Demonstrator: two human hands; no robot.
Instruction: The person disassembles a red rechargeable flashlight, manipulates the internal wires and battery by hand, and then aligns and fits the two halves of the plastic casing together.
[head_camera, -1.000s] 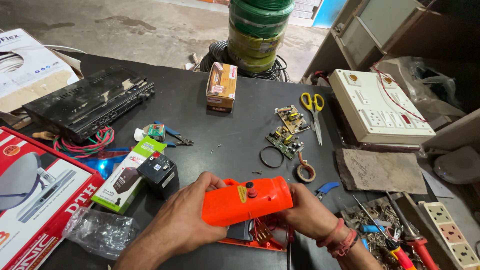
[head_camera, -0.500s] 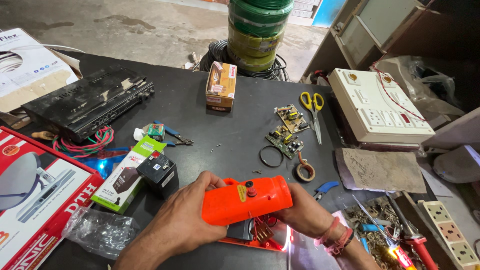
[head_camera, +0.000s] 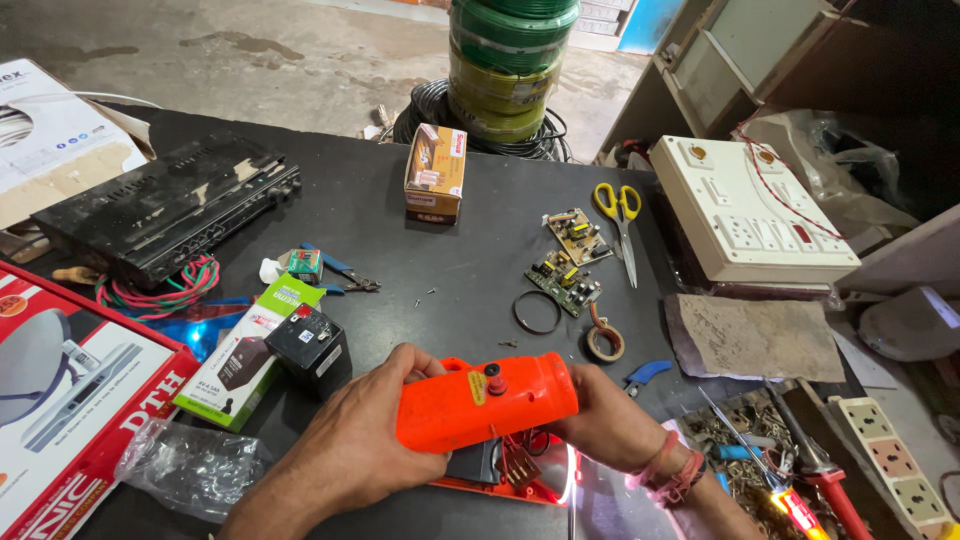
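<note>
1 black surface (head_camera: 470, 290), dark & matte, takes up most of the view; beyond it bare grey concrete floor (head_camera: 250, 50), w/ wooden shelving (head_camera: 740, 50) at the right.

Largest to smallest:
- 1 red printed carton (head_camera: 60, 400) at left edge, 1 white carton (head_camera: 50, 140) at far left.
- 1 black flat electronics box (head_camera: 165, 205), lid dusty, red/green wires (head_camera: 150, 290) coiled just beside it.
- 1 white switchboard (head_camera: 750, 205) w/ sockets, right side; 1 smaller socket strip (head_camera: 890, 460) at lower right.
- 1 stack of wire spools (head_camera: 512, 60), green over yellow, standing on a black cable coil past the far edge.
- 1 grey rag-like sheet (head_camera: 755, 340) near the switchboard.
- 1 orange plastic torch body (head_camera: 485, 400), held above the near edge of the surface over a red tray-like part (head_camera: 520, 490). Both hands wrapped round it: left hand (head_camera: 365, 440) gripping the rear end, fingers curled over the top; right hand (head_camera: 605, 420) clamped on the front end, red threads at the wrist.
- 1 clear plastic bag (head_camera: 190, 465), 1 green-white box (head_camera: 245, 350), 1 small cardboard box (head_camera: 435, 170).
- 1 small black battery block (head_camera: 308, 350).
- 1 yellow-handled scissors (head_camera: 620, 225).
- 2 circuit boards (head_camera: 568, 260), touching.
- 2 rings: 1 thin black band (head_camera: 537, 312), 1 tape roll (head_camera: 604, 342).
- 1 red-handled tool (head_camera: 830, 485), glowing tip near it.
</note>
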